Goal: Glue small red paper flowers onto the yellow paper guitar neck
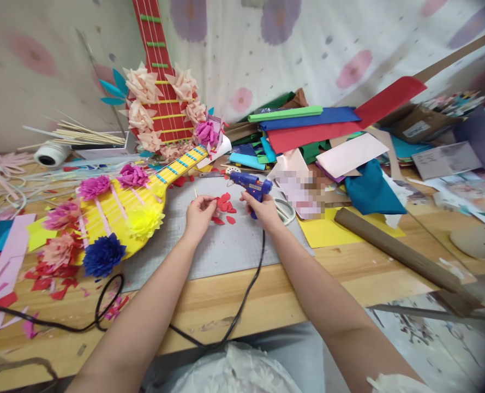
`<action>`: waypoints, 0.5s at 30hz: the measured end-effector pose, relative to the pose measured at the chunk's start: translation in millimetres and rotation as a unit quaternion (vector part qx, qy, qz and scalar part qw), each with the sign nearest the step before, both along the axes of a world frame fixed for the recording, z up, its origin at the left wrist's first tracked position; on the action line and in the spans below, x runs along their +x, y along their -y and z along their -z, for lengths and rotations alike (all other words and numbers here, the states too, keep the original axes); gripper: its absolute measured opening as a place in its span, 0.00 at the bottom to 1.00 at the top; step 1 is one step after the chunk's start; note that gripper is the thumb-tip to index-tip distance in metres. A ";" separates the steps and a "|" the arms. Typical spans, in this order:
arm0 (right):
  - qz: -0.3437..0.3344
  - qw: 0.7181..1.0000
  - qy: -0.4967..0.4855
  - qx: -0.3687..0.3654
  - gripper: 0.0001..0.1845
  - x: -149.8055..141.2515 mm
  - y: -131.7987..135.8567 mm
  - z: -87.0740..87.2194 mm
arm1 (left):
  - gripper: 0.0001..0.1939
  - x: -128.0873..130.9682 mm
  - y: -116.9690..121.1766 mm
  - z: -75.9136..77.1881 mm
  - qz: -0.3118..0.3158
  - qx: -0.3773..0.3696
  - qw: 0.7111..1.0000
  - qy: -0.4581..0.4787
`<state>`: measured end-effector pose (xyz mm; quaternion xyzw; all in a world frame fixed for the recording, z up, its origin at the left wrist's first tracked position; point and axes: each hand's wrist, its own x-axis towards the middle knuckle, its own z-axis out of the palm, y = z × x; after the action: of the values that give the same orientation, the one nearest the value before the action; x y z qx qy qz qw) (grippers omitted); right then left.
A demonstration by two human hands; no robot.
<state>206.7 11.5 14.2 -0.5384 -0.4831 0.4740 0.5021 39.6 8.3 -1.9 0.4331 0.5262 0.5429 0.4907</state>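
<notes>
My right hand [264, 210] is wrapped round the handle of a blue hot glue gun [248, 183], whose nozzle points left. A black cord [248, 295] runs down from its grip. My left hand [201, 213] is closed in a pinch, and a thin pale stick [196, 192] shows above its fingers. Small red paper petals [225, 203] lie right beside those fingertips, on the grey cutting mat [234, 251]. Whether a petal is also in the pinch is hidden. White-handled scissors [285, 212] rest partly behind my right hand.
Left of the mat lies a yellow paper guitar [99, 213] with paper flowers. A red one [152, 49] stands behind it. Coloured paper rolls [307, 134] are piled at the back right. A brown paper roll [397, 251] lies across the right side of the wooden table [209, 300].
</notes>
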 end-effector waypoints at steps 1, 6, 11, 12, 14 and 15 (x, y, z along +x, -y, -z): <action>-0.020 0.999 0.040 -0.017 0.19 5.9 0.6 -3.2 | 0.11 -3.4 -0.9 0.0 -0.016 0.001 1.000 -0.008; -0.096 0.979 0.172 -0.043 0.20 19.5 5.5 -12.8 | 0.11 -14.7 -4.5 2.0 -0.055 -0.005 0.998 -0.028; -0.109 0.972 0.208 -0.009 0.20 13.9 8.7 -12.1 | 0.11 -17.1 -4.7 4.9 -0.067 0.003 0.997 -0.029; -0.112 0.971 0.213 -0.002 0.20 13.1 8.8 -11.8 | 0.12 -17.1 -4.6 5.4 -0.067 0.007 0.997 -0.030; -0.117 0.968 0.220 0.009 0.20 12.3 8.8 -11.0 | 0.12 -16.9 -4.4 6.2 -0.066 0.011 0.997 -0.029; -0.119 0.968 0.221 0.014 0.21 12.2 8.6 -10.5 | 0.12 -16.6 -4.3 6.4 -0.065 0.010 0.997 -0.027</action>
<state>218.9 2.9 24.6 -0.5615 -0.6490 0.3928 0.3306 23.0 12.6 -8.3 0.4178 0.5606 0.5670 0.4355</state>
